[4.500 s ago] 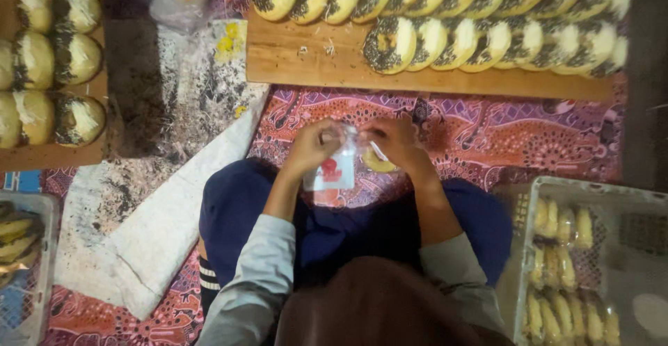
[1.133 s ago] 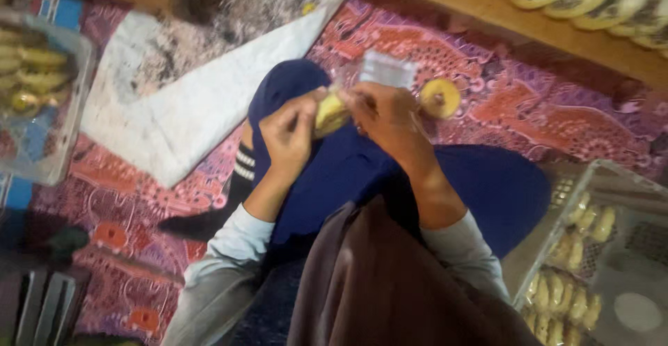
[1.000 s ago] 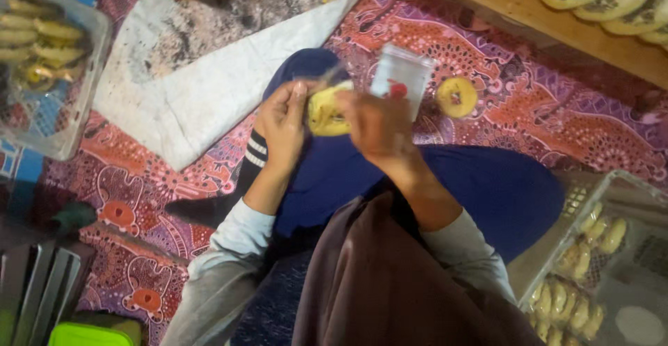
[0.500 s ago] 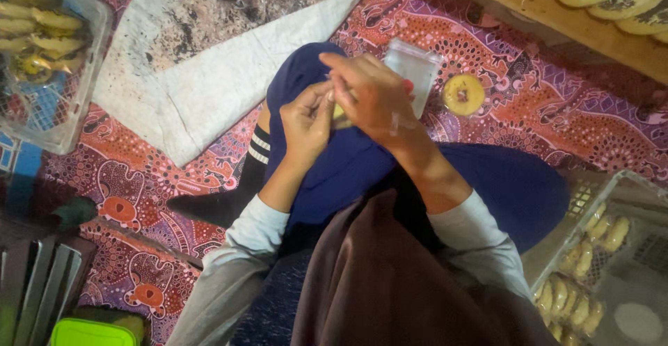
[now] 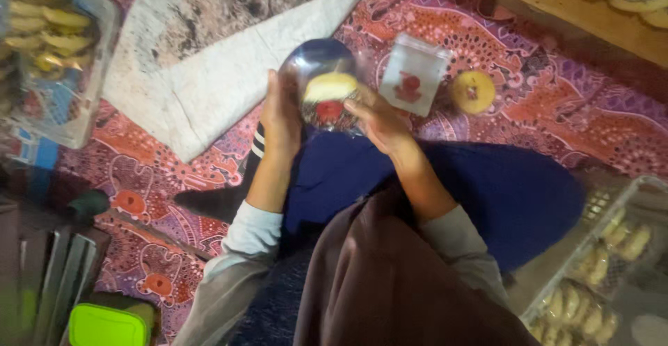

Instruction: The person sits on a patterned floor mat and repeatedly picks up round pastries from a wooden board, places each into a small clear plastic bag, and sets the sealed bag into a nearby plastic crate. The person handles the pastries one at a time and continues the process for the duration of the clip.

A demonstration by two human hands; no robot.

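Left hand [image 5: 280, 113], right hand [image 5: 378, 118] hold clear bag [image 5: 325, 85] with yellow pastry [image 5: 330, 86].

Your hands meet over your lap, on the mat.
Between your left hand [image 5: 282, 113] and right hand [image 5: 379, 120] sits a bag [image 5: 325, 89] with a bun [image 5: 330, 86] inside; a packet [image 5: 414, 75] and another bun [image 5: 473, 91] lie right of it, a crate [image 5: 69, 113] far left.
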